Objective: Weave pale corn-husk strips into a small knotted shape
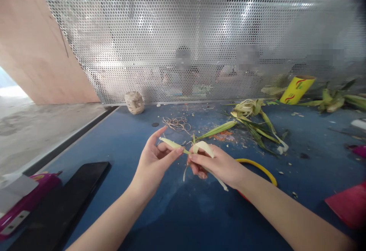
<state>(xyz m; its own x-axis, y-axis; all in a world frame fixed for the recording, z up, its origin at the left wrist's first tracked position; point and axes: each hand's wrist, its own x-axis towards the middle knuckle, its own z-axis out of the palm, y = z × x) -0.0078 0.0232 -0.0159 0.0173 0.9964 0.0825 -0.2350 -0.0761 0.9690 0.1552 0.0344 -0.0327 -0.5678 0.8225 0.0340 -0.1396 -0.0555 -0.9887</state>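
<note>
Between my two hands, above the middle of the blue table, is a pale green strip of corn husk point(171, 143). My left hand point(156, 155) pinches it between thumb and fingers, the forefinger stretched up. My right hand point(210, 161) is closed on a bunch of husk strips; one pale strip point(205, 148) curls over its fingers and thin ends hang below. Just beyond the hands lies a tangle of thin brown string point(177, 123). A long green husk leaf point(219, 129) points from the right hand's far side toward a husk pile point(248, 109).
A perforated metal screen point(160, 45) stands along the table's far edge, people blurred behind it. A string ball point(134, 102) and yellow roll point(297, 89) stand before it. A black phone-like slab point(82, 182) and purple power strip point(42, 190) lie left. A yellow ring point(259, 165) lies by my right forearm.
</note>
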